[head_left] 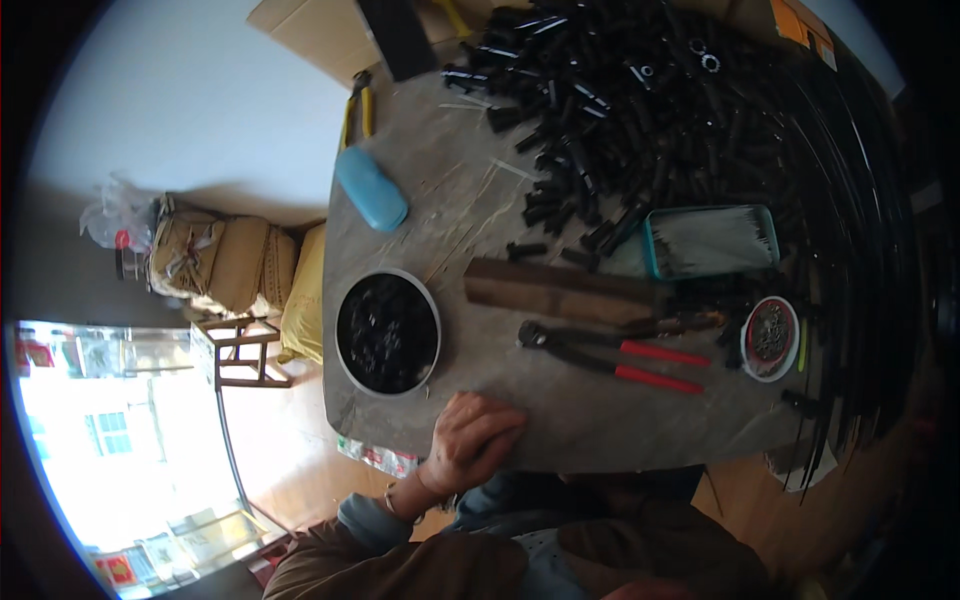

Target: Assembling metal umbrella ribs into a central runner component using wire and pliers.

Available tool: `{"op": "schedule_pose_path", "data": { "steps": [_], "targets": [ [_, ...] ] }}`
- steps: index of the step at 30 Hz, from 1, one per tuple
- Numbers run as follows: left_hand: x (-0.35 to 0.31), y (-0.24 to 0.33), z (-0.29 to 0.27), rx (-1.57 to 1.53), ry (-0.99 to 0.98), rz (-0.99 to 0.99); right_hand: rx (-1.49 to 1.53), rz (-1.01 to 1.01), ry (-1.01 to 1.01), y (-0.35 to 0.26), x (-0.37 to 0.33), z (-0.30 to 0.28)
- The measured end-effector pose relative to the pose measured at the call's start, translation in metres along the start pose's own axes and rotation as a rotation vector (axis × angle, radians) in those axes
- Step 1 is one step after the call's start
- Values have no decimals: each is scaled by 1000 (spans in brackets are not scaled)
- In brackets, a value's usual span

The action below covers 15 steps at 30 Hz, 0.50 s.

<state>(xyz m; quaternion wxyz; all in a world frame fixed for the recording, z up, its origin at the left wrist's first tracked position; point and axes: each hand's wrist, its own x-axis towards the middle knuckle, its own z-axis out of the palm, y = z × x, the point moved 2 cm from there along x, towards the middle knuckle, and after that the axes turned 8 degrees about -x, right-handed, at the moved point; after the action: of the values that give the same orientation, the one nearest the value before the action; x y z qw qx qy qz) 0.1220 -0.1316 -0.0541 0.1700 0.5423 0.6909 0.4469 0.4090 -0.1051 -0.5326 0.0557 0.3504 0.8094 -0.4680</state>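
Observation:
My left hand [475, 440] rests on the near edge of the table, its fingers curled into a loose fist with nothing showing in them. Just beyond it stands a round bowl [437, 352] filled with small black pieces. To the right of the hand lie pincers [590, 354] with red handles, their dark jaws pointing left. Behind the pincers is a long brown wooden block [560, 290]. I cannot make out my right hand; only a blurred reddish patch shows at the bottom edge.
A large heap of black tubular parts [640, 120] covers the table's far side. Nearby are a teal-rimmed tray [650, 262] of thin pale pieces, a small cup [768, 375] of metal bits, a blue case [372, 190], yellow-handled pliers [366, 112] and long black strips [850, 220].

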Motion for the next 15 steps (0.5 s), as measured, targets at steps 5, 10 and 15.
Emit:
{"op": "schedule_pose_path", "data": {
  "steps": [5,10,15],
  "targets": [
    [-7,-11,3,-194,95,72,-196,-85,-163,36,-21,-31],
    [-29,-4,1,-90,362,214,-405,-173,-206,27,-41,-57],
    [-77,1,-45,355,733,177,-269,-88,-26,-41,-44,-83]
  ]
}}
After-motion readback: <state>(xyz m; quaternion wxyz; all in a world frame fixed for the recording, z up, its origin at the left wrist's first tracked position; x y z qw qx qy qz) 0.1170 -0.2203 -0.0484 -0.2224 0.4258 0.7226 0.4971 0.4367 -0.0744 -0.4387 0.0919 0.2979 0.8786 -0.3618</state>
